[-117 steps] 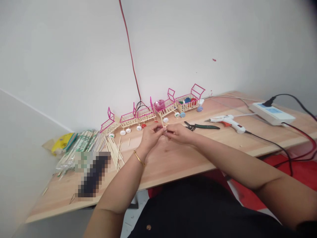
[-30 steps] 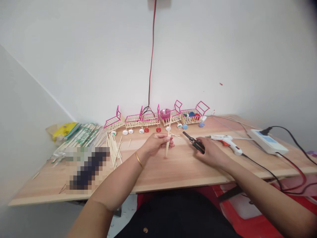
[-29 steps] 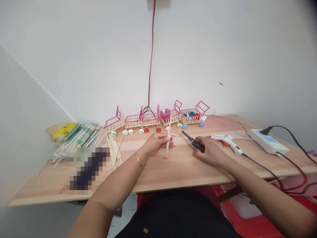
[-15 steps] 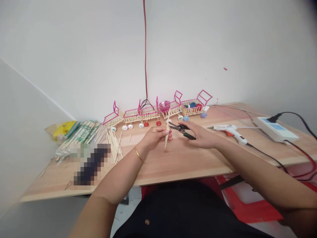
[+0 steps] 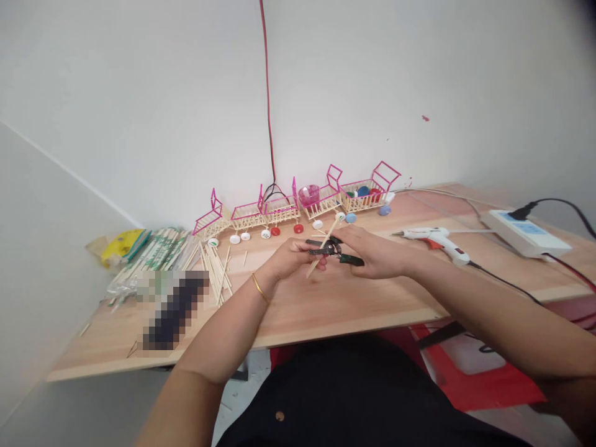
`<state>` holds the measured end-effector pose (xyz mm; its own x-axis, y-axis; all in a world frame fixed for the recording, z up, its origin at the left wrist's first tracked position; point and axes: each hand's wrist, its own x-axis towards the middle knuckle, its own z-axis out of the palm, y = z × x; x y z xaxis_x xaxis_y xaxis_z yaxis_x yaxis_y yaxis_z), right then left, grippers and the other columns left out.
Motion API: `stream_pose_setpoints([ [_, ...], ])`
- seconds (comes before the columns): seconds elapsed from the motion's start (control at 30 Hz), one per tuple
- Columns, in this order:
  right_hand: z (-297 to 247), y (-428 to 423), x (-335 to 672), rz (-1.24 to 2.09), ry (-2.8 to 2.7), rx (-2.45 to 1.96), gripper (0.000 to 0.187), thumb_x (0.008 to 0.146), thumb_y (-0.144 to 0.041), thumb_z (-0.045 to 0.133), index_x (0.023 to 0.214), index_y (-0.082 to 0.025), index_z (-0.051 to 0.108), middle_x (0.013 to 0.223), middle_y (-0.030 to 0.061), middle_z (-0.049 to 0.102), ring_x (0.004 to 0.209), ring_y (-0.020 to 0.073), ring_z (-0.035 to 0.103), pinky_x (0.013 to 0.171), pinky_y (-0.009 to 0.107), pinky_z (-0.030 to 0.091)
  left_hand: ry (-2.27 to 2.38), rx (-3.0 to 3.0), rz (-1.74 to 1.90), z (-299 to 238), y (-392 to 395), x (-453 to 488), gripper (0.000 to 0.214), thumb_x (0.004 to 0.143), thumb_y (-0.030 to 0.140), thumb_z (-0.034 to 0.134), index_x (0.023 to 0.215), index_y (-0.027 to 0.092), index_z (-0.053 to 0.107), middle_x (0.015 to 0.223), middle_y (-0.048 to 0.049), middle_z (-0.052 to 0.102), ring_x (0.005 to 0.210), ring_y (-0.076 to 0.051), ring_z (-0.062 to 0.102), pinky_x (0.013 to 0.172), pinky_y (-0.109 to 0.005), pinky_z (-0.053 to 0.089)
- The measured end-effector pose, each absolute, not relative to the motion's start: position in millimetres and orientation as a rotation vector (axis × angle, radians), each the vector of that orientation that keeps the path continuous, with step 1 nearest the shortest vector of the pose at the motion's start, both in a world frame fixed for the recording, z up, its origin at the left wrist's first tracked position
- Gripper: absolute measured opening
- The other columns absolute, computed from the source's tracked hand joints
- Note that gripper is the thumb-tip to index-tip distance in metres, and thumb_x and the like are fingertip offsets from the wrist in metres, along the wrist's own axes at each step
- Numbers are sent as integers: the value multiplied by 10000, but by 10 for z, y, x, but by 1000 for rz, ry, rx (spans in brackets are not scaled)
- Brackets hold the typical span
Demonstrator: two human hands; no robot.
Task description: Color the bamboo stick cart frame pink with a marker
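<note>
My left hand (image 5: 291,259) is closed on a thin wooden stick (image 5: 329,232), which slants up to the right over the table. In my right hand (image 5: 370,251) is a pair of black pliers (image 5: 329,248) with dark green handles. Their jaws reach across to the fingertips of my left hand and cross the stick; whether they bite into it I cannot make out. Behind my hands stands a row of small stick-built carts with pink rims, such as the cart (image 5: 321,205) holding a pink bowl (image 5: 308,195). Bottle caps serve as their wheels.
Loose sticks (image 5: 213,273) and wrapped chopsticks (image 5: 161,251) lie to the left, beside a yellow packet (image 5: 123,245) and a pixelated dark object (image 5: 174,313). On the right are a white glue gun (image 5: 435,239), a power strip (image 5: 526,233) and cables. A wall rises behind the table.
The pliers have moved left, so their jaws now lie across the stick at my left fingers. The stick has tipped from near upright to a rightward slant.
</note>
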<state>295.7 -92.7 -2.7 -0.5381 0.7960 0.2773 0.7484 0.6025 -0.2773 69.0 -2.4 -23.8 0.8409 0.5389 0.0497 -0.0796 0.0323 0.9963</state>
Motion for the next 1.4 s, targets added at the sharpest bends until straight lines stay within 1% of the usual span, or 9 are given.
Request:
stream_pose_setpoints([
  [0.1, -31, -920, 2927, 144, -2489, -1230, 671, 703, -154, 619, 1356, -120, 469, 1269, 212, 578, 1199, 362, 528, 1009, 541, 429, 384, 1555, 460, -207, -21, 670, 246, 685, 322, 816, 813, 117, 771, 685, -55, 715, 636, -153, 655, 688, -298, 525],
  [0.23, -97, -896, 2887, 56, -2478, -1207, 630, 732, -165, 600, 1347, -118, 474, 1216, 214, 605, 1150, 365, 554, 969, 544, 443, 360, 1622, 454, -177, -14, 651, 194, 698, 290, 800, 779, 117, 767, 669, -47, 700, 605, -135, 628, 656, -281, 507],
  [0.4, -214, -851, 2888, 36, -2449, -1191, 565, 758, -170, 588, 1310, -120, 481, 1165, 211, 620, 1084, 351, 586, 909, 507, 471, 366, 1561, 438, -249, -13, 672, 248, 682, 329, 819, 769, 109, 747, 673, -48, 680, 578, -127, 598, 611, -283, 471],
  [0.57, -243, -780, 2929, 93, -2419, -1188, 562, 767, -160, 581, 1314, -126, 461, 1141, 191, 627, 1049, 327, 597, 890, 477, 485, 391, 1376, 565, -351, -38, 762, 310, 637, 371, 835, 709, 106, 691, 612, -9, 621, 479, -69, 478, 519, -245, 344],
  [0.73, -225, -786, 2877, -33, -2328, -1204, 451, 755, -129, 547, 1206, -112, 526, 1145, 214, 619, 1067, 348, 573, 907, 504, 475, 426, 1345, 585, -318, -70, 801, 315, 625, 365, 821, 734, 101, 690, 564, 7, 579, 448, -50, 390, 493, -239, 236],
  [0.93, -272, -817, 2850, -155, -2322, -1187, 560, 728, -153, 585, 1281, -128, 499, 1183, 215, 607, 1111, 369, 554, 944, 541, 448, 460, 1370, 466, -295, -117, 798, 392, 658, 474, 792, 720, 101, 686, 538, 17, 540, 422, -33, 295, 473, -244, 147],
  [1.07, -320, -813, 2869, -135, -2332, -1164, 600, 712, -155, 589, 1301, -127, 481, 1197, 211, 609, 1116, 358, 567, 934, 513, 456, 438, 1358, 411, -308, -143, 804, 399, 664, 476, 792, 749, 101, 684, 533, 23, 537, 409, -30, 283, 457, -242, 130],
  [1.27, -270, -808, 2857, 26, -2320, -1325, 414, 720, -158, 567, 1132, -125, 544, 1038, 180, 652, 953, 321, 622, 846, 450, 491, 416, 1213, 525, -369, -182, 873, 362, 628, 386, 826, 747, 132, 598, 563, 30, 564, 403, -29, 327, 439, -214, 170],
  [1.4, -201, -798, 2844, 99, -2335, -1337, 399, 708, -134, 555, 1107, -124, 541, 1011, 164, 651, 930, 303, 627, 826, 425, 497, 435, 1167, 593, -360, -196, 897, 380, 606, 344, 840, 789, 148, 571, 564, 36, 585, 389, -33, 359, 428, -201, 188],
])
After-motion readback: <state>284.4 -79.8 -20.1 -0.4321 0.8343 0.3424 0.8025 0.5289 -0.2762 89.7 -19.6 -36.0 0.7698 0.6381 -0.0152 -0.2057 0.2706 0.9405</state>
